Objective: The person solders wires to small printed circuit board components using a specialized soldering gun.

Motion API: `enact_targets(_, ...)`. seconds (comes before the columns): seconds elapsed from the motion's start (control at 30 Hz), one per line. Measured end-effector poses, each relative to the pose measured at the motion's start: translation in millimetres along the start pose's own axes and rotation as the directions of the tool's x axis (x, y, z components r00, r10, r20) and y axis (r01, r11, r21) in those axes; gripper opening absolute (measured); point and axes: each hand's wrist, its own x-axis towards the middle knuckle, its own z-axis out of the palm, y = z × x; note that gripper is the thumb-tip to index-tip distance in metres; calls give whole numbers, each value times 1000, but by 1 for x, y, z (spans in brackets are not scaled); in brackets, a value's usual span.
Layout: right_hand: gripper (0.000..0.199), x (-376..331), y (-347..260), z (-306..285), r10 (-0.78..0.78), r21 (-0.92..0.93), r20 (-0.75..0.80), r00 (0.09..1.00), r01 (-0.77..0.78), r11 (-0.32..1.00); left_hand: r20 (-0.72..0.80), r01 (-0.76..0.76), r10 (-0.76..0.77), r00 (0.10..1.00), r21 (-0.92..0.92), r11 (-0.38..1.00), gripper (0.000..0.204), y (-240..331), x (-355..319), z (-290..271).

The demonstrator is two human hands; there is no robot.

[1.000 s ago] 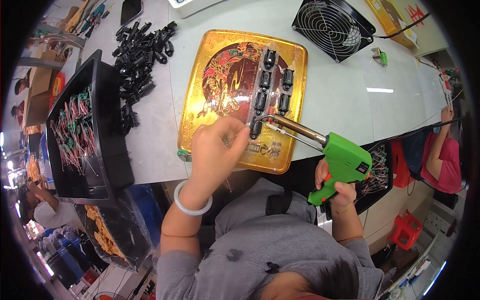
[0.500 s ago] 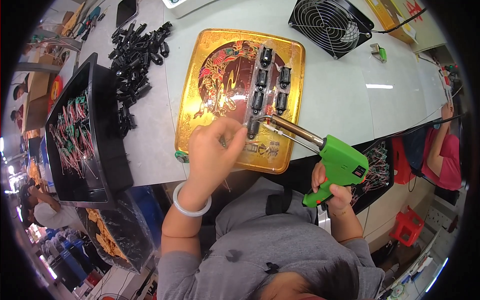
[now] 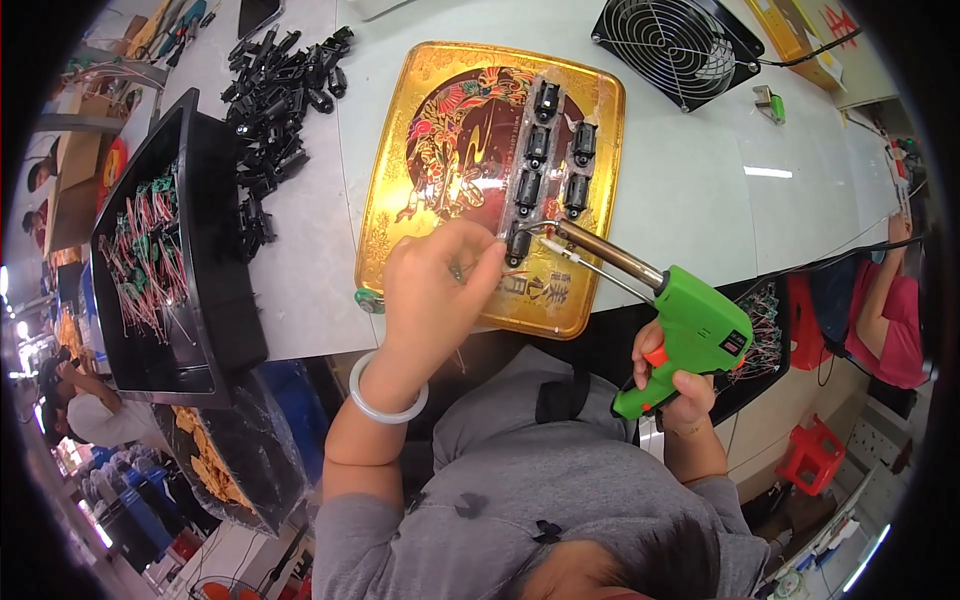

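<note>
My right hand (image 3: 680, 385) grips the handle of a green soldering gun (image 3: 700, 325), with a finger by its orange trigger. The gun's metal tip and thin feed tube reach left to the nearest black plastic housing (image 3: 518, 243) in two rows of several such housings. These rows lie on a gold tin lid (image 3: 395, 215) with a red picture. My left hand (image 3: 440, 285) is closed in a pinch beside that nearest housing. Thin wires (image 3: 514, 272) show by its fingertips, and a bit of green shows inside the hand. The exact pinch point is hidden.
A heap of black housings (image 3: 270, 120) lies at the left. Beside it, a black bin (image 3: 225, 290) holds green circuit boards with wires; another batch of wired boards (image 3: 765, 335) sits at my right. A black fan (image 3: 675, 45) stands at the far right, near a small green-and-metal piece (image 3: 770, 104).
The lid and table have shifted slightly up and right in the picture. Both hands keep their places at the nearest housing, the gun's tip still against or close to it.
</note>
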Motion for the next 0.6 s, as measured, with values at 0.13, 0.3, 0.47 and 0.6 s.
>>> enact_targets(0.13, 51, 0, -1, 0, -83, -21, -21, 996, 83, 996, -9, -33, 33, 999, 35, 999, 9, -3, 1, 1)
enact_targets(0.3, 54, 1, 5, -4, -100, -60, 0, 995, 100, 993, -5, -13, 13, 1000, 18, 1000, 10, -3, 0, 1)
enact_targets(0.47, 55, 2, 4, -1, -138, -48, -14, 990, 137, 989, 1, -6, 6, 1000, 30, 1000, 10, -4, -1, 1)
enact_targets(0.6, 55, 3, 3, -1, -135, -35, -17, 991, 134, 990, 8, 19, -20, 1000, 23, 1000, 10, -3, -1, 1)
